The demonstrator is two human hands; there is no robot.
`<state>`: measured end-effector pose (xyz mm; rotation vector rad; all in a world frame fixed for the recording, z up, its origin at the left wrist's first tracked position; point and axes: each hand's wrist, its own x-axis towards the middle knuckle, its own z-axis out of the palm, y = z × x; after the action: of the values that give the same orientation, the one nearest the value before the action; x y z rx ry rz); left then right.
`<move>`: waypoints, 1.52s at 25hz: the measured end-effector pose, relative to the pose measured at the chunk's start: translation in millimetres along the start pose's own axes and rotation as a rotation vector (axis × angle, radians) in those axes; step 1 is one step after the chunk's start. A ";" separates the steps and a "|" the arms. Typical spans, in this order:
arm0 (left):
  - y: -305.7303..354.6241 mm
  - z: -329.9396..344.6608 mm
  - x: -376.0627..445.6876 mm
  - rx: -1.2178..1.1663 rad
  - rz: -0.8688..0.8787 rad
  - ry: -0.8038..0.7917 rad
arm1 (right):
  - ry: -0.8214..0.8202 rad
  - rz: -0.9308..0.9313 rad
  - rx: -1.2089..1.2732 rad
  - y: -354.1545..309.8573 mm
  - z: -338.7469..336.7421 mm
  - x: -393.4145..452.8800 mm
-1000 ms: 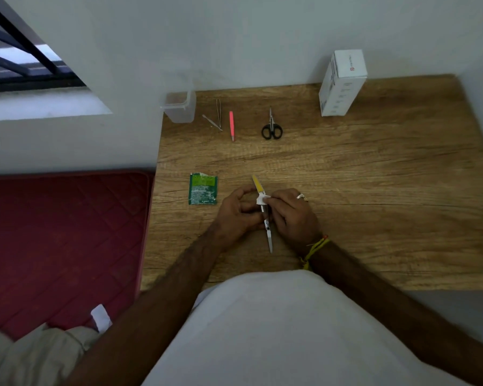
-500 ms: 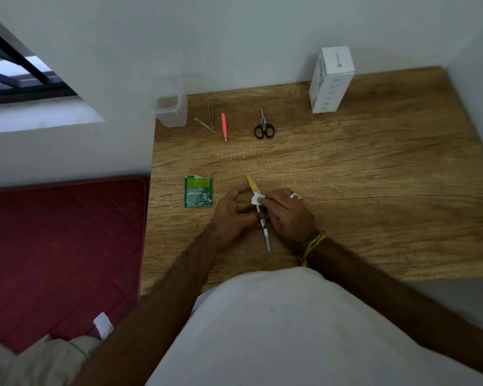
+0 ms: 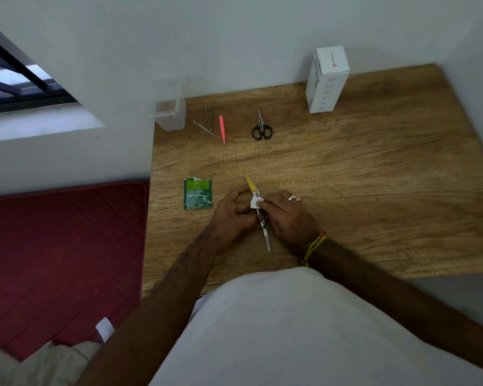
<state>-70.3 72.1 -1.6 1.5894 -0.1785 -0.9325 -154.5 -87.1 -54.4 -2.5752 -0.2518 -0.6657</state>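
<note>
From where I stand, the person leans over the near edge of the wooden table [image 3: 374, 176], both forearms reaching in, a yellow thread band [image 3: 313, 245] on the right wrist. The left hand [image 3: 230, 211] has its fingers curled round the middle of a slim metal tool [image 3: 265, 232] and holds it just above the tabletop, steel tip toward the body and yellow end pointing away. The right hand [image 3: 286, 215] pinches a small white wipe [image 3: 255, 202] against the tool just below the yellow part.

It looks to me like a cleaning job that is midway. Just left of the hands, the green sachet [image 3: 198, 193] lies torn open, so the wipe is already out and at work. The wipe sits high on the tool, so the steel tip probably remains to be wiped.

Along the far wall lie the tweezers [image 3: 208, 118], a pink stick [image 3: 222, 129] and black-handled scissors [image 3: 261, 129], apart from one another and untouched. I'd guess they are waiting their turn. A clear tub [image 3: 170, 114] stands at the far left corner, and a white box [image 3: 327, 80] stands upright to the right.
</note>
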 end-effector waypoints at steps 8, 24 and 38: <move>1.8 0.1 0.0 -0.010 -0.011 -0.034 | -0.022 -0.031 -0.032 -2.2 -2.5 -2.9; 0.7 -3.4 -0.1 0.002 -0.009 -0.073 | -0.031 0.006 -0.031 -3.2 -7.5 -5.3; 4.5 8.0 5.2 -0.140 -0.101 0.090 | -0.079 -0.050 -0.080 -3.4 -8.1 -13.5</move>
<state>-70.4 61.7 0.4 1.5183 0.0298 -0.9287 -170.5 -88.8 -53.5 -2.6833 -0.3221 -0.6047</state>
